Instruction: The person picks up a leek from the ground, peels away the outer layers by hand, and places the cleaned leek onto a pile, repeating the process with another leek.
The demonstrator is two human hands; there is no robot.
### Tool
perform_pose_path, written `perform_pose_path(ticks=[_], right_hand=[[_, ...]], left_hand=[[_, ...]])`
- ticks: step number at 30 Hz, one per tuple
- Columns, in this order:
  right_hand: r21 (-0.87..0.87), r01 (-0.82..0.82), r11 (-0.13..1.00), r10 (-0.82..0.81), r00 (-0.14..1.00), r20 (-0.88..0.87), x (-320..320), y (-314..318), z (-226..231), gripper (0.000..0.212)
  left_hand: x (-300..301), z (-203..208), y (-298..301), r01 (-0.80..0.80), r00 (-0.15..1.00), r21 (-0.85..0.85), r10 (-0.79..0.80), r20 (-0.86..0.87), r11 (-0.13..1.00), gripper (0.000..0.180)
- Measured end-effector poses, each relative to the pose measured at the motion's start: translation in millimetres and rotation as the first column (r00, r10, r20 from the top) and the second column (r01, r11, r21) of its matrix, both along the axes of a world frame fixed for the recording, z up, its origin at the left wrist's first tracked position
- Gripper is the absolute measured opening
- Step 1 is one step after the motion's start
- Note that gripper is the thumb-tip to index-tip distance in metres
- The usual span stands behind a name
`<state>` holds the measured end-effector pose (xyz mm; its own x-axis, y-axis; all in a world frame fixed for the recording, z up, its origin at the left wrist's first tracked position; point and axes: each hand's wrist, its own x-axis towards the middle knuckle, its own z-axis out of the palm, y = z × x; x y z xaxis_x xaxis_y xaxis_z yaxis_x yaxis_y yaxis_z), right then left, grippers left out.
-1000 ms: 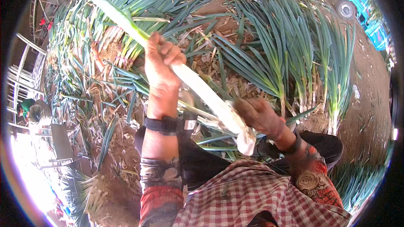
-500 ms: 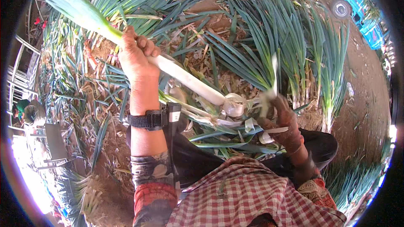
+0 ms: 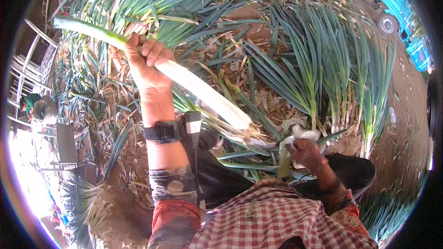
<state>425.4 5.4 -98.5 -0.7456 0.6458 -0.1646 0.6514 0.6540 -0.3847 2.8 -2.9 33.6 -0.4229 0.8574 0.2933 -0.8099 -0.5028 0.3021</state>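
**Desk:** Head view — what is in hand?

**Photographer:** A person's left hand (image 3: 146,62), its grip closed around a long leek with white shank and pale green top (image 3: 198,90), holds it raised over a far spread of cut green leeks lying on bare earth (image 3: 318,78). The leek's long axis runs from far left, where the green end points out past the fist, down to near right, where the rooty white base (image 3: 249,131) hangs free.

**Desk:** And the right hand?

**Photographer:** The right hand (image 3: 307,153) sits lower, near right, its grip shut on a wad of pale, stripped leek skin (image 3: 297,136). It lies just beyond the root end, apart from it, so the base points almost straight at that hand. The left hand is the only one on the shank.

**Desk:** Anything else for the caption?

**Photographer:** A black strap on the left wrist (image 3: 161,131), a red-and-white checked shirt (image 3: 277,221) at the near edge, and a blue vehicle (image 3: 399,16) far right. Grey metal frames (image 3: 27,78) stand at the left rim.
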Motion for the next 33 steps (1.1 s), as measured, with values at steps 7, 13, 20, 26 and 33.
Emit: perform_pose_path(ticks=[7, 13, 20, 26, 33], right_hand=[[0.212, 0.105, 0.972, 0.001, 0.893, -0.45, -57.7, 51.6, 70.7, 0.028], [-0.03, -0.007, 1.0, -0.016, 0.715, -0.699, -160.8, 15.4, 130.1, 0.03], [-0.805, -0.185, 0.564, -0.36, 0.822, -0.441, -190.4, 40.7, 136.8, 0.021], [-0.85, -0.328, 0.411, -0.428, 0.754, -0.498, -188.1, 42.7, 131.9, 0.012], [-0.8, -0.371, 0.472, -0.559, 0.575, -0.597, -182.4, 32.1, 116.7, 0.01]], left_hand=[[41.4, 5.0, 3.5, 0.074, 0.993, 0.127, -0.061, -0.102, 0.989, 0.027], [55.3, 5.3, 4.0, -0.022, 0.982, 0.036, 0.028, -0.186, 0.999, 0.025], [60.5, 4.8, -0.2, 0.111, 0.98, 0.117, -0.089, -0.178, 0.987, 0.025], [58.7, 2.7, -0.3, 0.186, 0.977, 0.18, -0.161, -0.143, 0.966, 0.025], [61.4, -0.6, -0.4, 0.182, 0.978, 0.177, -0.16, -0.133, 0.967, 0.025]])
